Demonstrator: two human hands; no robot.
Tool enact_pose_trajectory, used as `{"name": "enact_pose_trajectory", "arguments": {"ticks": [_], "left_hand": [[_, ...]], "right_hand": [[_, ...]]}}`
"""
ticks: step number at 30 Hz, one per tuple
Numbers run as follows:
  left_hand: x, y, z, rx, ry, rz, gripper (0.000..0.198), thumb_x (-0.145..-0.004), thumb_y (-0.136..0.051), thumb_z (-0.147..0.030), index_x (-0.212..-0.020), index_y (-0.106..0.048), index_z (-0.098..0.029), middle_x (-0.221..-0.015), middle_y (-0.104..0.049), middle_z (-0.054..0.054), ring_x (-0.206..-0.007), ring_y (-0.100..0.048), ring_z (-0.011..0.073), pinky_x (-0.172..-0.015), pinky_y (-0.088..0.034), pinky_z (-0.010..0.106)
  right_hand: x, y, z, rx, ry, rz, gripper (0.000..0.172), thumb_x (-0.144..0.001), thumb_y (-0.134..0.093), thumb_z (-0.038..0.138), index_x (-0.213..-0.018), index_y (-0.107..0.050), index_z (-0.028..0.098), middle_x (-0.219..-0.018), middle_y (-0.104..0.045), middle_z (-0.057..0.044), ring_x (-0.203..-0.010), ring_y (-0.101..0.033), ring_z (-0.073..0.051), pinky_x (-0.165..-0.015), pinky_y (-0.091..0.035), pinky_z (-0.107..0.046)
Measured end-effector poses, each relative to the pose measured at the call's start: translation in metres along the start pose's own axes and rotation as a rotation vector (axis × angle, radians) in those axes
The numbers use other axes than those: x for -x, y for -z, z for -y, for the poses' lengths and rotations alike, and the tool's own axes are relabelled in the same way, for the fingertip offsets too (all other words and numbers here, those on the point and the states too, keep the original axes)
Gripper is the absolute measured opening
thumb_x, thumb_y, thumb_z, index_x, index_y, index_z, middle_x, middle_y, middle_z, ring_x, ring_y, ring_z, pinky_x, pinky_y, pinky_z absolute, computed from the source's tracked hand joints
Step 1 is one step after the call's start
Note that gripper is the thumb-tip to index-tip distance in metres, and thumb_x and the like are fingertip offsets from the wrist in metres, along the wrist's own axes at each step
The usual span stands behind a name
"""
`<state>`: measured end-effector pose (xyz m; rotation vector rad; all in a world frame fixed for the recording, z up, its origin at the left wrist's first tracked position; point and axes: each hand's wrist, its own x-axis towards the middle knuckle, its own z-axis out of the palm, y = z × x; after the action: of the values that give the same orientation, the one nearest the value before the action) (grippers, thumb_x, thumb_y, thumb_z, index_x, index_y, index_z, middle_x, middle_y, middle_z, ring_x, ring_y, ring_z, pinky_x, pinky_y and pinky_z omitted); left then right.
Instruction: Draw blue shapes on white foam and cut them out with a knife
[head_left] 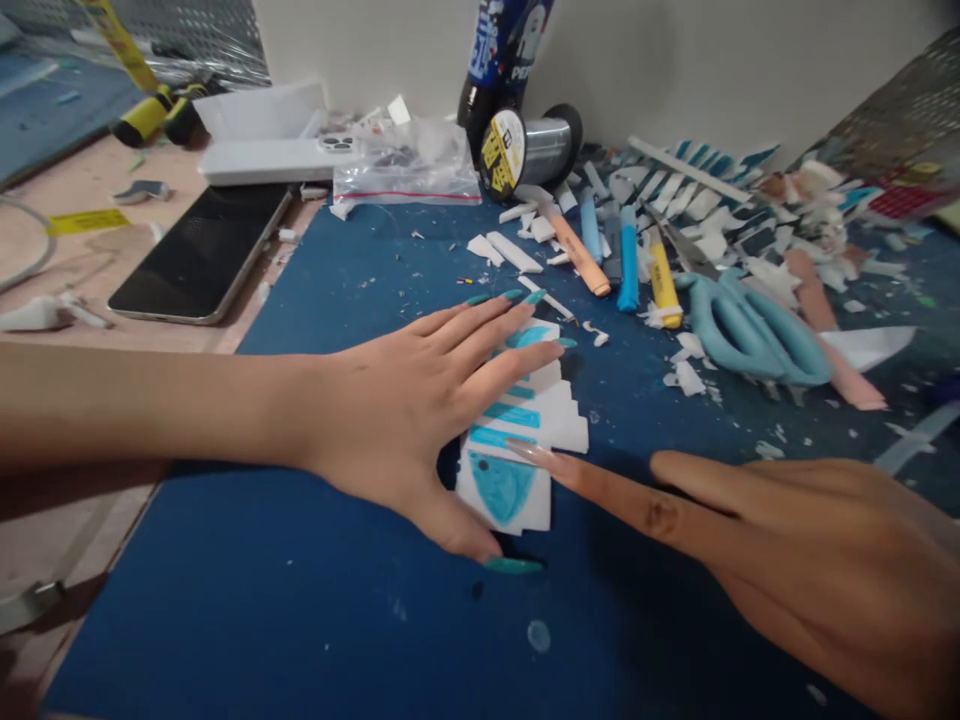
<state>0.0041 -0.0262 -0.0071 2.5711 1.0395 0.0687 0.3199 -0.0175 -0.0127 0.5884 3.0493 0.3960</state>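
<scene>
A white cut-out piece with a blue-coloured fish shape and blue stripes lies flat on the dark blue mat. My left hand, with long teal nails, is spread palm down, its fingers over the far part of the piece and its thumb beside the near end. From the right, my right hand stretches out its index finger, and the long pale nail rests at the edge of the blue head. Its other fingers are curled, and no held item shows in either hand. My left fingers hide part of the stripes.
Light blue scissors, several clay-like sticks and white scraps crowd the right. Behind stand a wire spool and a dark blue bottle. A phone and a clear zip bag lie at the back left.
</scene>
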Motion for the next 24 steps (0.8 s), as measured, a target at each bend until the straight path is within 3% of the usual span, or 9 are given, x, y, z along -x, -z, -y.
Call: {"name": "enact_pose_trajectory", "arguments": {"ticks": [2, 4, 8, 14, 20, 24], "left_hand": [[0.000, -0.001, 0.000, 0.006, -0.005, -0.013, 0.118, -0.072, -0.049, -0.084, -0.156, -0.007, -0.013, -0.164, 0.005, 0.020, -0.150, 0.004, 0.0473, -0.117, -0.006, 0.069], [0.001, -0.002, 0.001, 0.009, -0.009, -0.022, 0.119, -0.071, -0.048, -0.085, -0.156, -0.010, -0.011, -0.164, 0.005, 0.020, -0.150, 0.003, 0.0474, -0.117, -0.006, 0.069], [0.000, -0.003, 0.000, 0.013, -0.019, -0.046, 0.119, -0.071, -0.048, -0.086, -0.155, -0.014, -0.009, -0.164, 0.004, 0.021, -0.150, 0.001, 0.0478, -0.118, -0.005, 0.068], [0.000, -0.004, 0.000, 0.016, -0.014, -0.061, 0.120, -0.071, -0.052, -0.082, -0.156, -0.011, -0.008, -0.164, 0.001, 0.021, -0.149, 0.001, 0.0477, -0.119, -0.007, 0.067], [0.001, -0.005, 0.001, -0.002, -0.019, -0.040, 0.120, -0.074, -0.047, -0.084, -0.156, -0.009, -0.006, -0.163, 0.003, 0.023, -0.149, 0.003, 0.0476, -0.118, -0.008, 0.067], [0.001, -0.004, 0.002, 0.008, -0.029, -0.040, 0.121, -0.073, -0.047, -0.085, -0.156, -0.007, -0.007, -0.163, 0.002, 0.023, -0.149, 0.001, 0.0486, -0.118, -0.011, 0.068]], "right_hand": [[-0.043, 0.027, 0.005, -0.072, 0.081, -0.012, 0.076, -0.090, -0.030, 0.003, -0.158, -0.008, 0.031, -0.062, -0.048, 0.006, -0.038, -0.043, -0.011, -0.041, -0.033, -0.028], [-0.055, 0.038, 0.009, -0.072, 0.117, 0.015, 0.075, -0.089, -0.029, 0.000, -0.157, -0.012, 0.027, -0.063, -0.048, 0.007, -0.037, -0.043, -0.010, -0.039, -0.031, -0.028], [-0.045, 0.035, 0.009, -0.069, 0.116, 0.044, 0.076, -0.086, -0.029, -0.003, -0.155, -0.021, 0.028, -0.066, -0.051, 0.005, -0.039, -0.046, -0.010, -0.040, -0.031, -0.028], [-0.050, 0.035, 0.011, -0.033, 0.120, 0.082, 0.076, -0.086, -0.029, -0.001, -0.154, -0.021, 0.031, -0.065, -0.049, 0.005, -0.040, -0.044, -0.013, -0.042, -0.028, -0.028], [-0.049, 0.030, 0.014, -0.074, 0.082, 0.013, 0.079, -0.083, -0.029, -0.001, -0.154, -0.024, 0.034, -0.061, -0.047, 0.005, -0.037, -0.039, -0.013, -0.041, -0.021, -0.030], [-0.043, 0.026, 0.012, -0.084, 0.094, 0.009, 0.082, -0.081, -0.030, -0.001, -0.154, -0.024, 0.035, -0.063, -0.052, 0.004, -0.037, -0.042, -0.013, -0.040, -0.023, -0.030]]}}
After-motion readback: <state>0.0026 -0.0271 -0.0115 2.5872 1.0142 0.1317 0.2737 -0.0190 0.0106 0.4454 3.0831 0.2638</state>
